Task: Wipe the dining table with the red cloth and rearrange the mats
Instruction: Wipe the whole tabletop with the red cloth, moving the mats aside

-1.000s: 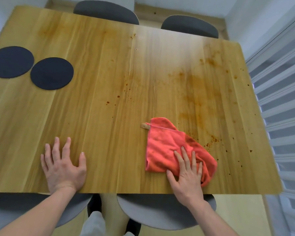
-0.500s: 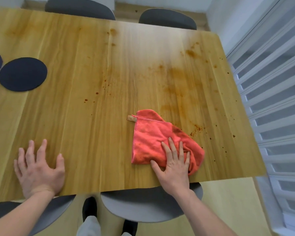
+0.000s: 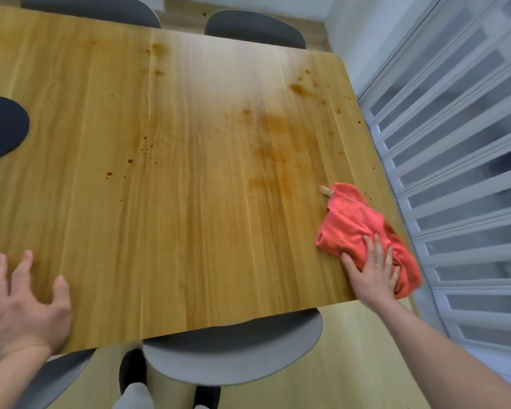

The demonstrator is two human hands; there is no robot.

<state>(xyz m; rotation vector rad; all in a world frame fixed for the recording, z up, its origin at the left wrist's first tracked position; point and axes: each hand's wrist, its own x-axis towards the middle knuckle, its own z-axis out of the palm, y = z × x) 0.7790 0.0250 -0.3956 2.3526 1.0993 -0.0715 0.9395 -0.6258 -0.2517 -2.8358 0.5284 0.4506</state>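
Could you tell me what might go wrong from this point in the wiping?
The red cloth under the right hand already overhangs the table's right edge, so it may slip off. Brown stains and droplets lie well away from the cloth and could be missed. The left hand rests on the table, perhaps on unwiped wood.

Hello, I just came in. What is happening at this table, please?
A person is wiping a wooden dining table. The right hand presses flat on a red cloth at the table's right edge, near the front corner. The left hand rests spread on the table at the front left. Brown stains and small spots are on the wood beyond the cloth, so the wiping is not finished. One dark round mat lies at the left edge, untouched.
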